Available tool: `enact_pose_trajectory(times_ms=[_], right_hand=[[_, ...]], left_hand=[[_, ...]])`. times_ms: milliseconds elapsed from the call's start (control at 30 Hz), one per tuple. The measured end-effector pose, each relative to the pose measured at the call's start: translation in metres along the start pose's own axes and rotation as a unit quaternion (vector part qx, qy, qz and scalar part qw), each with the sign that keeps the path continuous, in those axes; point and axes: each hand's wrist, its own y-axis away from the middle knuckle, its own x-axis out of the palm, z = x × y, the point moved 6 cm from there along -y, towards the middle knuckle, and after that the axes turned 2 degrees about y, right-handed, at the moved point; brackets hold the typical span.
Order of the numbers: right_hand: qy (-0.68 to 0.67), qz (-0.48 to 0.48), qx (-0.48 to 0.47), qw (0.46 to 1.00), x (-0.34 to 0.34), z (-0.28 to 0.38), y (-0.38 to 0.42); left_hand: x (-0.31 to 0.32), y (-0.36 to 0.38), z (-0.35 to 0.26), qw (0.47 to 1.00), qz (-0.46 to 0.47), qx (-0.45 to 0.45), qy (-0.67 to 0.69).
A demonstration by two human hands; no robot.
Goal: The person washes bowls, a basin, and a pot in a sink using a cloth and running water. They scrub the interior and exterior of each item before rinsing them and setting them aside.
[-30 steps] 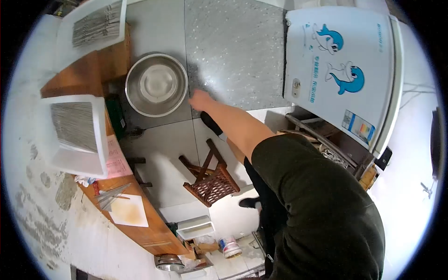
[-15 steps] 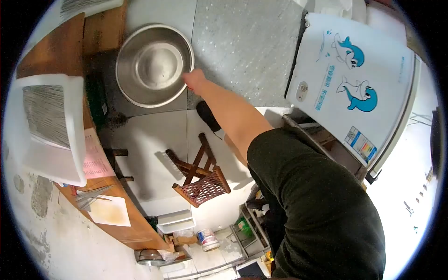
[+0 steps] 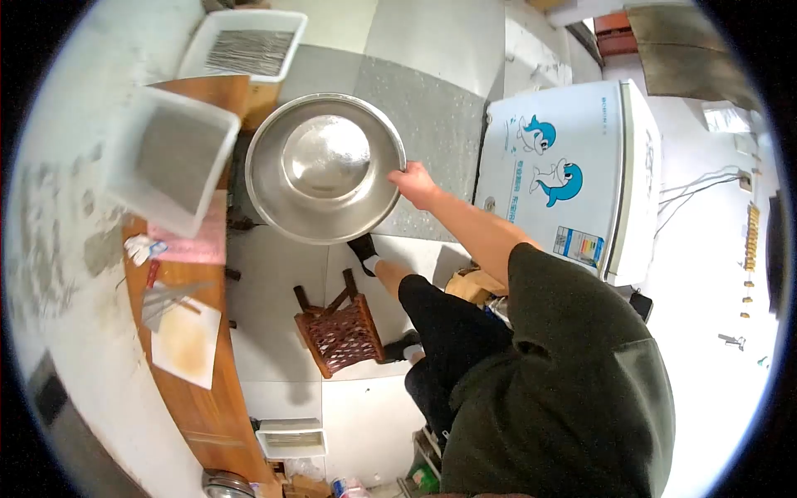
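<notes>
**Steel basin gripped at rim, over tiled floor**

Right hand (image 3: 413, 184) at end of outstretched arm, fingers closed over right rim of large steel basin (image 3: 325, 168). Basin seen from above, round, shiny, flat centre catching light; whether lifted or resting on floor, could not tell. Left hand not seen.

Floor (image 3: 274, 282) tiled: pale glossy squares near, a darker speckled strip (image 3: 440, 124) running under and beyond basin. Foot in dark shoe (image 3: 363, 247) planted just below basin edge. Small wooden stool with woven reddish seat (image 3: 339, 328) on pale tiles, near the leg, well apart from basin.

Long wooden bench (image 3: 207, 398) along left side against mottled, stained wall (image 3: 58, 249). On bench: white plastic tub (image 3: 178, 158) holding grey contents, blurred; pink paper (image 3: 195, 245) under it; stained white sheet (image 3: 187, 342) with thin metal rods (image 3: 166, 299) lying beside. Second white tray (image 3: 245, 46) of thin grey sticks at far end, beyond basin.

White chest freezer (image 3: 573, 178) with blue dolphin decals to the right, just beside speckled strip. White drawer-like box (image 3: 290, 437) on floor near bench's close end.
</notes>
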Motion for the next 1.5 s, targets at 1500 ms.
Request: enact_pose_trajectory(times_ms=[1500], right_hand=[[0.455,0.732,-0.117,0.493,0.692,-0.476,1.229]], left_hand=[[-0.542,0.164,0.738,0.380,-0.540,-0.142,0.737]])
